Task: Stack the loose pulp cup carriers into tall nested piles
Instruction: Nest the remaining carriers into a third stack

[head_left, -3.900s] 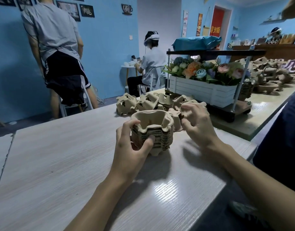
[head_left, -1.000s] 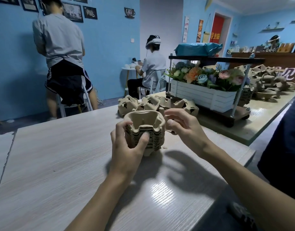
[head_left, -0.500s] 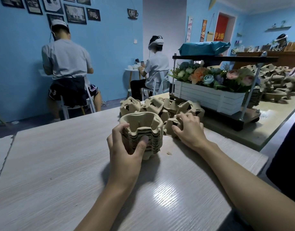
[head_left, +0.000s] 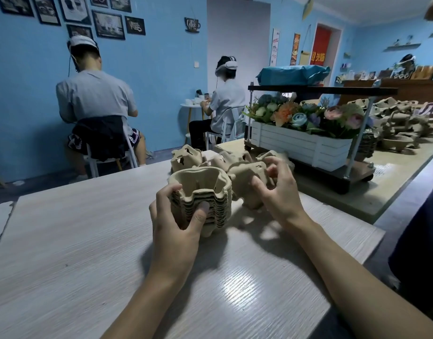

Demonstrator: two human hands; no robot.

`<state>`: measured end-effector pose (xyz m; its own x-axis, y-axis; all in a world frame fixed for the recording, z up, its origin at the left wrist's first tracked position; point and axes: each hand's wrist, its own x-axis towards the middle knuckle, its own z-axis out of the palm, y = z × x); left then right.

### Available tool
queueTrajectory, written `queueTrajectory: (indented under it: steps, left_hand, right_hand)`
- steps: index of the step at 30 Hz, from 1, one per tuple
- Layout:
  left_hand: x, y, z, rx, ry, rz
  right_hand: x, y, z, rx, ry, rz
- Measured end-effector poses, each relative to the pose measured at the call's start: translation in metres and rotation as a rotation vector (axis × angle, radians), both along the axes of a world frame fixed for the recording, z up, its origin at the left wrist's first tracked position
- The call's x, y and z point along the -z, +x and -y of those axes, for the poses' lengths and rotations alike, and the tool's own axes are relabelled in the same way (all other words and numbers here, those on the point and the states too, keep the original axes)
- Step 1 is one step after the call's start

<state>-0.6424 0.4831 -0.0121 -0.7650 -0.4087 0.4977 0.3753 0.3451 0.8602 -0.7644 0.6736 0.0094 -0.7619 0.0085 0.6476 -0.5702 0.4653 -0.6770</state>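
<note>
Framed pictures (head_left: pixel 107 24): hung in a cluster on the blue wall, upper left of the frame.
Seated person (head_left: pixel 95 99): left of centre, back turned, grey shirt, white headset strap, on a white chair.
Table (head_left: pixel 63 241): pale wood-grain top that fills the lower frame.
Left hand (head_left: pixel 174 231): centre of the frame, fingers curled round the left side of the nested pile, thumb pressed on its layered front edge.
Nested pile (head_left: pixel 219 204): pulp carriers seated one in another, upright on the table at mid-frame, open cup uppermost.
Loose carriers (head_left: pixel 186 159): a small heap on the table just behind the pile.
Single carrier (head_left: pixel 245 182): just right of the pile, tilted; whether it touches the table cannot be told.
Right hand (head_left: pixel 281 194): right of centre, fingers and thumb bent round the single carrier, gripping it.
Second seated person (head_left: pixel 226 104): upper centre, at a small round white table.
Cart (head_left: pixel 333 172): right of centre, black shelves on metal posts.
Flower box (head_left: pixel 301 145): white slatted, on the cart's lower shelf, full of mixed blooms.
Teal bag (head_left: pixel 291 74): on the cart's top shelf.
Far carriers (head_left: pixel 396 123): many, heaped on the counter at the right edge.
</note>
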Motion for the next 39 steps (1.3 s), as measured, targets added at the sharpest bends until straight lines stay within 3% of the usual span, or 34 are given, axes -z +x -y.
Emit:
queueTrajectory:
  steps: [3,7,14,19,30,34,39]
  left_hand:
    - [0.0,0.0,0.0,0.0,0.005,0.0]
    - [0.001,-0.001,0.001,-0.004,0.004,-0.003]
    - [0.002,-0.001,0.001,0.002,0.008,0.0]
    - [0.0,0.0,0.0,-0.006,0.003,0.006]
    - [0.001,0.0,0.001,-0.006,0.002,-0.002]
    - [0.001,-0.001,0.0,-0.01,0.002,-0.003]
    - [0.003,-0.004,0.0,-0.023,0.001,-0.012]
  right_hand:
    - [0.001,-0.001,0.0,0.051,-0.117,-0.048]
    - [0.004,-0.006,-0.001,0.026,-0.202,0.029]
    - [0.014,-0.012,0.002,-0.021,-0.011,0.176]
    - [0.009,-0.003,0.002,0.006,0.076,0.168]
    - [0.008,0.0,-0.001,-0.059,0.145,0.246]
    - [0.005,0.001,-0.001,0.034,0.037,0.152]
    - [-0.017,0.018,0.003,-0.002,-0.296,-0.024]
